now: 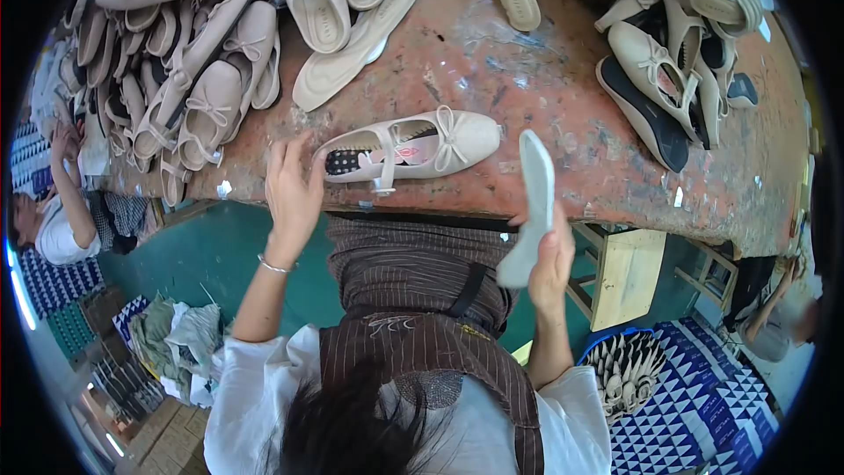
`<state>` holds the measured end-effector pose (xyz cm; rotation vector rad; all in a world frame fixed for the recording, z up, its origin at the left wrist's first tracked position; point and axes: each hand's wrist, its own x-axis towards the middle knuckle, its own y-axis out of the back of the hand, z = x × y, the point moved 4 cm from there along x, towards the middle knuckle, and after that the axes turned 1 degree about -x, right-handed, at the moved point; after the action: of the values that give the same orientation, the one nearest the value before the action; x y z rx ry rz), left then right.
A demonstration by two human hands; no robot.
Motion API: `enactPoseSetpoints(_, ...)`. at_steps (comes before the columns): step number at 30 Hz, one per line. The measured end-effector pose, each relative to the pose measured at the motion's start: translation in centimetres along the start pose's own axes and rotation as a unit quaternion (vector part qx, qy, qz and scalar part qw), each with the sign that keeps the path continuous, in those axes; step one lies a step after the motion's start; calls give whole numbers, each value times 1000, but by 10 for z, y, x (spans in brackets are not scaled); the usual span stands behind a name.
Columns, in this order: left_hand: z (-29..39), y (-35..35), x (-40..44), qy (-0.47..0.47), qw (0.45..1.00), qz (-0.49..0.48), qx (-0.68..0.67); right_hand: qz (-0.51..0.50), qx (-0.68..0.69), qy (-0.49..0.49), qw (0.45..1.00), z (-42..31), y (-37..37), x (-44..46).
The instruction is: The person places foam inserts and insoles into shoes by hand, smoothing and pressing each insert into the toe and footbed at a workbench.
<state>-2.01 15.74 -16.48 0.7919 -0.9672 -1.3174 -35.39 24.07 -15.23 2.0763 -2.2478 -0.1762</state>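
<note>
A beige ballet-style shoe (470, 142) with a bow and strap lies on its sole in front of me, toe pointing right. Inside it shows a dark dotted lining with a pink patch. My left hand (294, 186) is beside its heel, fingers stretched and somewhat apart; whether a fingertip touches the heel I cannot tell. In my right hand (551, 268) is a pale insole (534, 202), held upright near the table edge, to the right of the shoe's toe. The fingers behind the insole are partly hidden.
Beige shoes (211, 105) are heaped at the left of the worn table (563, 105), more shoes (651, 70) at the right. Loose insoles (352, 53) lie toward the back. A basket (624, 369) stands on the floor at right. Other people are at both sides.
</note>
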Motion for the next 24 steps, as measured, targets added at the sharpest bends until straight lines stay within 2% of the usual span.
enactPoseSetpoints(1, 3, -3, -8, 63, 997, -19, -32, 12, -121, 65, 990, -19, 4, 17)
enactPoseSetpoints(2, 7, -6, -14, 124, 989, -37, -66, 3, -264, 134, 955, -22, 6, 27)
enactPoseSetpoints(3, 11, -11, -18, 186, 976, -55, -99, -29, -318, 155, 935, -28, 0, 36)
enactPoseSetpoints(6, 18, -17, -16, 156, 978, 0, -137, -112, -430, 225, 867, -41, -28, 60)
enactPoseSetpoints(8, 9, -21, -16, 117, 984, 4, -136, -159, -429, 258, 851, -34, -45, 71)
enactPoseSetpoints(11, 1, -25, -14, 154, 964, -55, -210, -187, -399, 275, 855, -27, -62, 83)
enactPoseSetpoints(14, -1, -28, -15, 193, 915, -65, -349, -200, -362, 252, 875, -27, -61, 90)
enactPoseSetpoints(19, 3, -24, -12, 193, 925, -70, -320, -195, -384, 199, 880, -50, -42, 88)
enactPoseSetpoints(24, 0, -28, -13, 173, 929, -68, -321, -224, -311, 232, 894, -33, -81, 96)
